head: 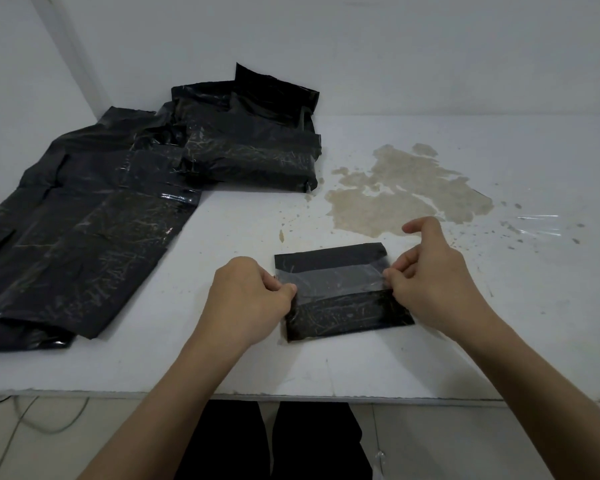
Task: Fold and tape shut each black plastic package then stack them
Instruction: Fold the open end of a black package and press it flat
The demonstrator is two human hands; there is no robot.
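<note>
A small folded black plastic package (347, 317) lies flat on the white table (222, 258) in front of me. A strip of clear tape (336, 280) stretches across its middle. My left hand (250, 299) pinches the strip's left end at the package's left edge. My right hand (430, 278) pinches the right end at the right edge, index finger raised. More black packages lie at the far left: a taped pile (250, 147) at the back and larger flat ones (84, 230) spread toward me.
A brown patch of worn surface (402, 192) marks the table beyond the package. A loose piece of clear tape (537, 226) sits at the right. A white wall runs behind. The table's front edge is near my legs, with cables on the floor at the left.
</note>
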